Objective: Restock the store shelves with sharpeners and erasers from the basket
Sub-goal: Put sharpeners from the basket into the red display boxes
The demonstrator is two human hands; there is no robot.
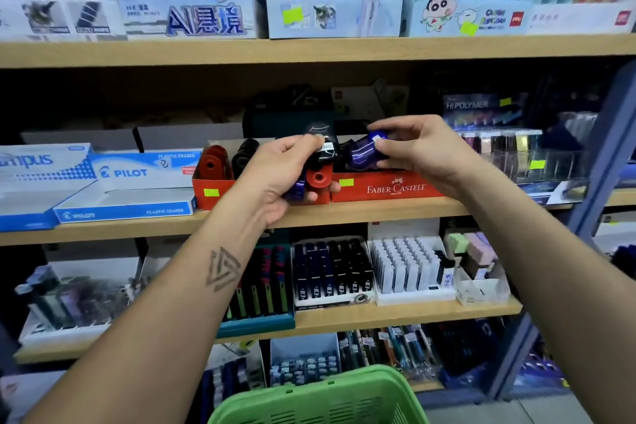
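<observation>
At mid-frame my left hand (275,179) grips a cluster of sharpeners (318,165), black, red and blue; my right hand (420,151) pinches a blue sharpener (364,151) over the red box (389,188) lettered FABER-CASTELL. Left of it sit blue PILOT PLASTIC ERASER boxes (137,182). Upper left, a card (182,0) reads 0.5. The green basket (320,399) is at bottom centre.

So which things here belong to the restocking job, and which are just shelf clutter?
Job: left hand holding several sharpeners; right hand pinching blue sharpener; red Faber-Castell box; green basket.
Bystanders: Pilot eraser boxes; pencil displays; lead refills.
</observation>
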